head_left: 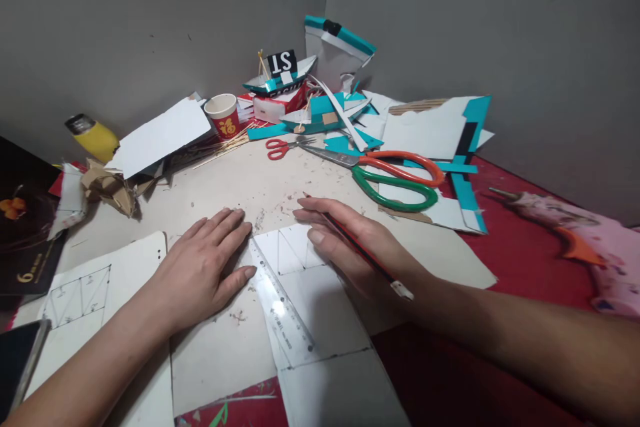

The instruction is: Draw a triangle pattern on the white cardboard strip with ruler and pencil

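My left hand (207,267) lies flat on the pale board with its fingers stretched out, its thumb close to the upper end of a clear ruler (283,300). Slanting down a white sheet (340,313), the ruler crosses a drawing of pencilled zigzag and straight lines. My right hand (350,233) is closed around a red and black pencil (357,250). The pencil's white end points back toward my wrist, and its tip is near the fingertips, above the top of the sheet. On the left a second sheet (135,320) carries a similar line drawing with small marks.
Large scissors (395,177) with orange and green handles lie behind my right hand, beside small red scissors (277,149). Model boats (325,113), a paper cup (223,117) and taped card (425,133) stand farther back. A pink glue gun (575,233) lies right; a dark phone (23,360) sits left.
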Demonstrator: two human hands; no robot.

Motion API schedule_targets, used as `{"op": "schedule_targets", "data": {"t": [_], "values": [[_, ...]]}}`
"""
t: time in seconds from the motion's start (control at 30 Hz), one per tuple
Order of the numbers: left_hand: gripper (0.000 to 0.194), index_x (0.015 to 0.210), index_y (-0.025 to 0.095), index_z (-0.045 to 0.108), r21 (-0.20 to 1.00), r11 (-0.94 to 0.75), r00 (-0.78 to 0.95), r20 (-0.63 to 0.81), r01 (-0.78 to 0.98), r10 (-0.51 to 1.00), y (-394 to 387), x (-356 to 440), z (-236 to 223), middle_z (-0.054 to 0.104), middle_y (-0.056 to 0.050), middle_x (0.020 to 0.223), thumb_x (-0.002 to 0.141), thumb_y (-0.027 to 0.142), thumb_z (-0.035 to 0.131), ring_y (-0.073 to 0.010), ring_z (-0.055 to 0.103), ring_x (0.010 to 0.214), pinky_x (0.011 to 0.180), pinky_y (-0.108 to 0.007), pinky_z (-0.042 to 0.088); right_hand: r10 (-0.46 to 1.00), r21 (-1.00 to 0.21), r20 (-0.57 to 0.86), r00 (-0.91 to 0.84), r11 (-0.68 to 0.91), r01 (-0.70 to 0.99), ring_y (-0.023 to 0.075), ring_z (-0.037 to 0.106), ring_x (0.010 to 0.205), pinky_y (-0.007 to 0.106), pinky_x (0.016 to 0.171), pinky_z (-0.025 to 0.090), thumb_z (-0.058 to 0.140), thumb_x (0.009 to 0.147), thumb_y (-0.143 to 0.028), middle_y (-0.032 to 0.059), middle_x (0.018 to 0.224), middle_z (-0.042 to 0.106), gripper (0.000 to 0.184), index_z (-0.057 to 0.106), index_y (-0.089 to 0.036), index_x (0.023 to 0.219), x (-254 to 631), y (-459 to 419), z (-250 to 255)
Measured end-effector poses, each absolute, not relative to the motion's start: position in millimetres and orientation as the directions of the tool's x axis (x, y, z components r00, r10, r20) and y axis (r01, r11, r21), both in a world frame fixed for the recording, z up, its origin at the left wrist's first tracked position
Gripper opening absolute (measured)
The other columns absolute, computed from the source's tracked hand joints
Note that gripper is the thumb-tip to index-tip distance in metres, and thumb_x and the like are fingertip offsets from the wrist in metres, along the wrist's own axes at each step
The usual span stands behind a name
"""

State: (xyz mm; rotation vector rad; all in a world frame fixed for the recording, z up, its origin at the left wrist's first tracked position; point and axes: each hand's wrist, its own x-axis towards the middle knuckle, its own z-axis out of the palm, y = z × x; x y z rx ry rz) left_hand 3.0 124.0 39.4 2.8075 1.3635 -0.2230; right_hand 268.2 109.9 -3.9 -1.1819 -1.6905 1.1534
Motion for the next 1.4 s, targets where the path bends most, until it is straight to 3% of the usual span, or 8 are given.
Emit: {"op": "schedule_targets", "data": {"t": [0.13,0.27,0.63,0.8,1.03,1.2,1.4], "values": [[0.063,0.140,0.017,0.049,-0.009,-0.624,0.616,-0.140,0.782,0.775,124.4,0.0,49.1,0.047,-0.017,0.150,0.092,0.058,0.050,-0.0338,0.045,0.137,0.109,-0.054,0.041,0.950,-0.946,0.085,-0.299,0.172,0.276,0.0257,0.051,0.133,0.050,0.110,0.043,0.049,0.099,-0.049,0.0059,0.143,0.055,0.045,0.043,-0.036,0.141,268.6,109.9,-6.6],[0.056,0.133,0.019,0.053,0.068,-0.634,0.636,-0.145,0.771,0.758,125.9,-2.4,55.8,0.052,-0.017,0.143,0.088,0.053,0.060,-0.0325,0.056,0.124,0.099,-0.049,0.050,0.947,-0.934,0.095,-0.306,0.191,0.300,0.0254,0.053,0.131,0.049,0.110,0.042,0.051,0.099,-0.048,0.0038,0.141,0.057,0.043,0.044,-0.038,0.140,269.7,109.1,-7.0],[0.028,0.115,0.024,0.059,0.379,-0.586,0.674,-0.157,0.716,0.722,137.4,-14.0,57.5,0.053,-0.011,0.131,0.089,0.035,0.062,-0.0276,0.055,0.119,0.098,-0.046,0.050,0.943,-0.920,0.122,-0.309,0.224,0.321,0.0260,0.058,0.126,0.047,0.106,0.046,0.051,0.098,-0.044,0.0076,0.136,0.061,0.044,0.045,-0.031,0.140,267.5,110.4,-3.7],[0.031,0.116,0.026,0.057,0.440,-0.625,0.738,-0.145,0.645,0.659,135.1,-12.2,61.1,0.056,-0.007,0.125,0.087,0.017,0.056,-0.0233,0.056,0.115,0.096,-0.041,0.050,0.939,-0.885,0.143,-0.313,0.263,0.384,0.0247,0.059,0.125,0.043,0.104,0.049,0.052,0.097,-0.038,0.0090,0.133,0.064,0.045,0.048,-0.022,0.139,267.5,108.9,1.0],[0.036,0.110,0.023,0.055,0.419,-0.624,0.729,-0.158,0.660,0.666,129.3,-1.7,63.8,0.060,-0.006,0.114,0.077,0.010,0.055,-0.0233,0.055,0.110,0.093,-0.040,0.050,0.923,-0.846,0.215,-0.318,0.338,0.411,0.0260,0.060,0.123,0.044,0.104,0.049,0.052,0.095,-0.036,0.0128,0.132,0.064,0.046,0.050,-0.016,0.137,265.1,106.7,4.3],[0.031,0.106,0.021,0.056,0.358,-0.635,0.705,-0.105,0.685,0.701,132.9,0.8,61.9,0.060,-0.007,0.104,0.077,0.013,0.051,-0.0246,0.055,0.100,0.089,-0.044,0.049,0.925,-0.830,0.211,-0.315,0.340,0.442,0.0277,0.059,0.125,0.046,0.103,0.050,0.052,0.094,-0.036,0.0121,0.133,0.063,0.045,0.051,-0.019,0.135,264.6,108.8,5.4],[0.031,0.105,0.020,0.057,0.340,-0.656,0.707,-0.037,0.673,0.706,137.6,0.4,52.2,0.060,-0.007,0.102,0.076,0.012,0.048,-0.0250,0.054,0.100,0.094,-0.046,0.046,0.896,-0.784,0.298,-0.331,0.427,0.451,0.0254,0.063,0.119,0.040,0.099,0.052,0.052,0.095,-0.031,0.0149,0.128,0.066,0.043,0.052,-0.013,0.133,262.3,109.2,5.1]]}}
